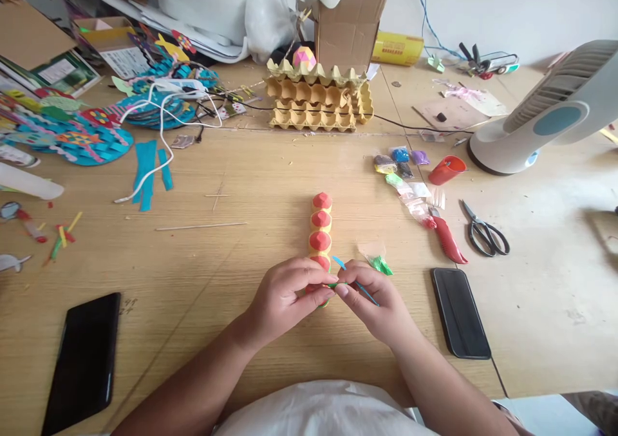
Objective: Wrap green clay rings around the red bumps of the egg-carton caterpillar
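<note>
A strip of egg carton (320, 220), covered in yellow with red peaks, extends away from me on the table, its near end partly hidden by my left hand (290, 291). The fingers of that hand are closed, thumb and fingertips pinching a small bit of green clay (332, 285) over the strip. Opposite it, my right hand (371, 294) has its thumb and finger at the same green bit. A thin blue modelling tool (367, 292) is held across the right fingers, its flat tip pointing up and left. Just beyond lies an opened packet of green clay (382, 265).
Scissors (486, 230), a red-handled fork (449, 236), a red cup (447, 169) and clay packets (400, 155) lie to the right. Phones (461, 313) flank my arms. Egg cartons (316, 94) stand at the back, a white fan (541, 114) far right. A thin stick (201, 227) lies left.
</note>
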### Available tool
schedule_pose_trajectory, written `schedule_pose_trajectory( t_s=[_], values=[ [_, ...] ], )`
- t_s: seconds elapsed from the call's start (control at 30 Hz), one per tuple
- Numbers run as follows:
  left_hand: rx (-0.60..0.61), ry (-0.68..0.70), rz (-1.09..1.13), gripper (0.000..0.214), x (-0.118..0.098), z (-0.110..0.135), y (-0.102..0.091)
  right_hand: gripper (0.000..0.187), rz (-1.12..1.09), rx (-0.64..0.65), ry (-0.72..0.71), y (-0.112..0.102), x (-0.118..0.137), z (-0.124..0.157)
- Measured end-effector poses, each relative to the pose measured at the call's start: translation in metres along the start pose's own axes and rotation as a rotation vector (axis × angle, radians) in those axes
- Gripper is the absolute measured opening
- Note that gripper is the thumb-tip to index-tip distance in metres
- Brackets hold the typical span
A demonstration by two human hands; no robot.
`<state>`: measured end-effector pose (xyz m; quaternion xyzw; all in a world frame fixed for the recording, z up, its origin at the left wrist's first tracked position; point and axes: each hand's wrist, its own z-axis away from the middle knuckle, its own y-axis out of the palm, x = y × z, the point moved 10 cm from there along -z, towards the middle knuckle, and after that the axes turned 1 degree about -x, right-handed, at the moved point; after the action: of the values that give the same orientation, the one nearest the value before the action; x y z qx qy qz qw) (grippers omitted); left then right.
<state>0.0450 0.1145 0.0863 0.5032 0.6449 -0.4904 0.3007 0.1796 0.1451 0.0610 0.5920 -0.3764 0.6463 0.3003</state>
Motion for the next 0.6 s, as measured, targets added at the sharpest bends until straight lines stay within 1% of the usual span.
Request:
schedule_pose_trajectory(
  t_s=[0.1, 0.17, 0.3, 0.37, 0.47, 0.6],
  values=[
    [0.004, 0.004, -0.014, 0.015, 0.000, 0.001, 0.000, 0.032, 0.065, 0.000, -0.057, -0.001, 0.006, 0.000],
    [-0.012, 0.009, -0.032, 0.015, 0.000, 0.001, -0.002, 0.027, 0.073, -0.013, -0.075, -0.001, 0.007, 0.000],
    [-0.020, 0.079, -0.060, 0.020, -0.008, 0.001, -0.003, 0.019, 0.038, -0.015, -0.072, 0.001, 0.004, 0.001],
    [-0.007, 0.093, -0.055, 0.023, -0.010, 0.000, -0.002, 0.020, 0.024, -0.005, -0.078, 0.003, 0.005, 0.001],
    [0.003, 0.088, -0.051, 0.023, -0.010, -0.001, -0.001, 0.025, 0.053, -0.023, -0.122, 0.002, 0.009, 0.002],
    [-0.027, 0.133, -0.090, 0.018, -0.012, -0.002, -0.004, 0.028, 0.096, -0.037, -0.159, 0.001, 0.010, 0.000]
  ],
)
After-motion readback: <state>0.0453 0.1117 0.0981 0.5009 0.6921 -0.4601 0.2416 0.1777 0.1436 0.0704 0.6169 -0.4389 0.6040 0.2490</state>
